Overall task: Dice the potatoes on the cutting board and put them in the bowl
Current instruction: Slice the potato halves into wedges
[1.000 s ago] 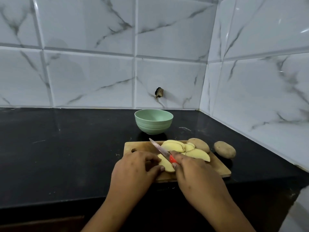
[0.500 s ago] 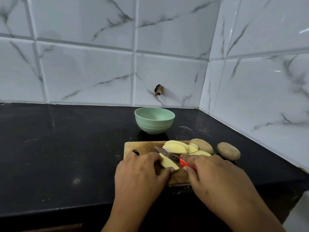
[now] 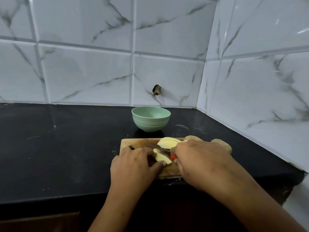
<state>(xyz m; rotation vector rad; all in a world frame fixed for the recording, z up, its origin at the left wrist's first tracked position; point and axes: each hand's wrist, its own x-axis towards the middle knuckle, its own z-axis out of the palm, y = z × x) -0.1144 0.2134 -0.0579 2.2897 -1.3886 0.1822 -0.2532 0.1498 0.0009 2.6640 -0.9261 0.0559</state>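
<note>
Head view looks down on a rectangular wooden cutting board [image 3: 138,143], and everything else sits around it. Under the board runs a glossy black stone counter [image 3: 66,148]. At the board's near left part the left hand [image 3: 133,166] lies palm down, its fingers curled over a pale yellow peeled potato wedge [image 3: 161,157] and its thumb pressed against the wedge's near edge, so the wedge is pinned flat to the wood. Just right of that, over the board's near right part, the right hand [image 3: 199,161] is wrapped tight round a small red-handled knife [image 3: 172,156]; only a bit of the red handle shows past the knuckles. The dark blade reaches left across the top of the wedge, though I cannot tell how deep it sits. Towards the board's far edge rests a heap of pale potato slices [image 3: 168,142], and a brown unpeeled potato [image 3: 192,137] peeks out at the far right corner, partly behind the right hand. A second brown unpeeled potato [image 3: 222,144] lies on the counter just off the board's right end. Beyond the far edge, apart from the board, stands a round pale green ribbed bowl [image 3: 151,121]. Behind that rise white marble-patterned wall tiles [image 3: 83,72].
</note>
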